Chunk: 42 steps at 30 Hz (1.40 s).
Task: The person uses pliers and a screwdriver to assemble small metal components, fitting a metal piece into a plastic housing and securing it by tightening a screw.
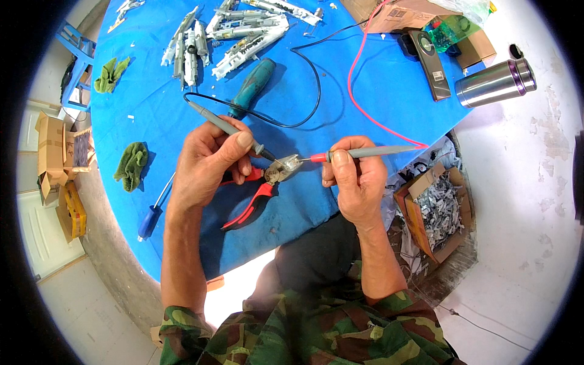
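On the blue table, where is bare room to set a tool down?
Bare cloth lies between the green rag and the left hand, and between the red lead and the meter. Crowded: the top edge, with grey parts, and around both probes.

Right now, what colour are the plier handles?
Red, seen in the head view: the pliers lie under the left hand.

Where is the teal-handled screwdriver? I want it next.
The teal-handled screwdriver lies on the blue table, just beyond the left hand, below the grey metal parts.
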{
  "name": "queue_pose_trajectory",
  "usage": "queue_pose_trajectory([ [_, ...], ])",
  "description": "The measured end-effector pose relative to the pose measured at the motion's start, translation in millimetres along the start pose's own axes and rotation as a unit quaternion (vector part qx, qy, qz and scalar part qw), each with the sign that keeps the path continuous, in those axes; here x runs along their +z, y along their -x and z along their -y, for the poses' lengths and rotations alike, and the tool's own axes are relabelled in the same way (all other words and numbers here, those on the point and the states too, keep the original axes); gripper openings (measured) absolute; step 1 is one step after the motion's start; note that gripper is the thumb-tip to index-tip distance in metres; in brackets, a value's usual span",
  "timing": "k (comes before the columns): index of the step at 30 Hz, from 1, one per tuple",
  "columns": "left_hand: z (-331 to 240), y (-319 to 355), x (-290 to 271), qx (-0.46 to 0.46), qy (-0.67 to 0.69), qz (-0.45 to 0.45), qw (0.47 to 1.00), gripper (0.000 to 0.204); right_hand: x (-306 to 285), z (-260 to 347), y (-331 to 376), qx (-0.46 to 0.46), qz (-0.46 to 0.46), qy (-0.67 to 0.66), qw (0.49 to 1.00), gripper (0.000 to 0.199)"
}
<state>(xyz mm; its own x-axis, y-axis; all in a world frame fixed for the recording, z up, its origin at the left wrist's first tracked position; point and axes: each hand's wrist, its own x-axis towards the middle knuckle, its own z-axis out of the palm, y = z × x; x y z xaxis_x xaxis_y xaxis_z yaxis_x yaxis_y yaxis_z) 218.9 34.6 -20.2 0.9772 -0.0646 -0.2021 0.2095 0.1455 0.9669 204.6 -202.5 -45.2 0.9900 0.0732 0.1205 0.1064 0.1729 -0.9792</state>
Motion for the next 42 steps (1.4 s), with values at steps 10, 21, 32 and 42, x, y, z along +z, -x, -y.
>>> queue_pose_trajectory([
  [10, -0.7, 0.1, 0.0, 0.001, 0.001, 0.006, 1.000, 0.030, 0.2, 1.4, -0.7, 0.002, -0.005, -0.003, 1.000, 0.017],
  [21, -1.2, 0.2, -4.1, -0.008, 0.008, 0.020, 1.000, 0.030, -2.7, -0.9, -0.5, 0.001, 0.008, -0.014, 1.000, 0.012],
  [32, -3.7, 0.6, -5.5, -0.019, 0.007, 0.023, 1.000, 0.030, -0.9, 1.3, -1.1, -0.010, 0.008, 0.008, 1.000, 0.014],
  [42, -1.4, -0.3, -5.9, -0.015, 0.012, 0.026, 0.999, 0.030, -0.9, 1.4, -1.1, -0.004, 0.000, 0.006, 1.000, 0.014],
])
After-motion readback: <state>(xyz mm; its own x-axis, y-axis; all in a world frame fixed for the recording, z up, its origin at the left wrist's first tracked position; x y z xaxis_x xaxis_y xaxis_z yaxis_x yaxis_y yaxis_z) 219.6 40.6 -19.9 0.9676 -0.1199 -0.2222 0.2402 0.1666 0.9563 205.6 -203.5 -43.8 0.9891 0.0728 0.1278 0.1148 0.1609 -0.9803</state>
